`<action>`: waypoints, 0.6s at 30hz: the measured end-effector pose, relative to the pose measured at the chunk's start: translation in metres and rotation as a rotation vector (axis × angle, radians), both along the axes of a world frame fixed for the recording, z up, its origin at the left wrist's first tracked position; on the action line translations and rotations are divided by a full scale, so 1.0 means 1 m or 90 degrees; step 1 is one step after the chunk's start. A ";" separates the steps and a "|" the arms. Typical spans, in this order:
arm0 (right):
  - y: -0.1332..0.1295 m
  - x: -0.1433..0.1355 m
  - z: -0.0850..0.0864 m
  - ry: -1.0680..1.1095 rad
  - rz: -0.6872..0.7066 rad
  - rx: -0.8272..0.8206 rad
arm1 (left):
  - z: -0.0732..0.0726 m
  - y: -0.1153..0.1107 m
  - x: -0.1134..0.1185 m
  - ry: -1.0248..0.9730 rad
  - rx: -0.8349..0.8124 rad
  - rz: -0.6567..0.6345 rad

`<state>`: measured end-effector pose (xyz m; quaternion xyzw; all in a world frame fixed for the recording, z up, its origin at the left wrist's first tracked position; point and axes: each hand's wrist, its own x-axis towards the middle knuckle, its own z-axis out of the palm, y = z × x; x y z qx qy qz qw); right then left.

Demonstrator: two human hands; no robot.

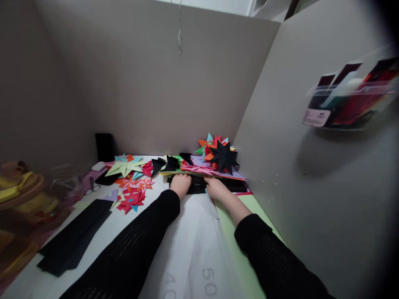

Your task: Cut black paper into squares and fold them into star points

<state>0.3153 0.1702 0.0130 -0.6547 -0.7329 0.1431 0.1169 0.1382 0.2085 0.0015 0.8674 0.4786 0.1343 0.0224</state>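
Black sleeves (123,257), rows of pale dashes (128,240); plain black cuffs (252,232).

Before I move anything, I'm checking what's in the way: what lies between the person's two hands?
Black paper lies between the left hand and the right hand; the head view shows it.

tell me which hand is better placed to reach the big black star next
Probably the right hand: it is nearer the big black star, just below it in view, while the left hand sits farther left. Both are at the black paper.
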 end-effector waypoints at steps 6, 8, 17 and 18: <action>-0.002 0.004 -0.002 0.019 0.030 0.035 | 0.005 0.015 0.003 0.006 0.011 0.016; 0.000 0.006 -0.004 0.018 0.023 0.030 | 0.006 0.014 0.001 -0.004 0.035 0.007; 0.002 0.007 -0.005 0.023 -0.003 0.033 | 0.010 -0.006 -0.031 -0.016 0.154 -0.118; 0.001 0.006 -0.004 0.025 0.000 0.035 | 0.012 -0.003 -0.031 -0.018 0.164 -0.104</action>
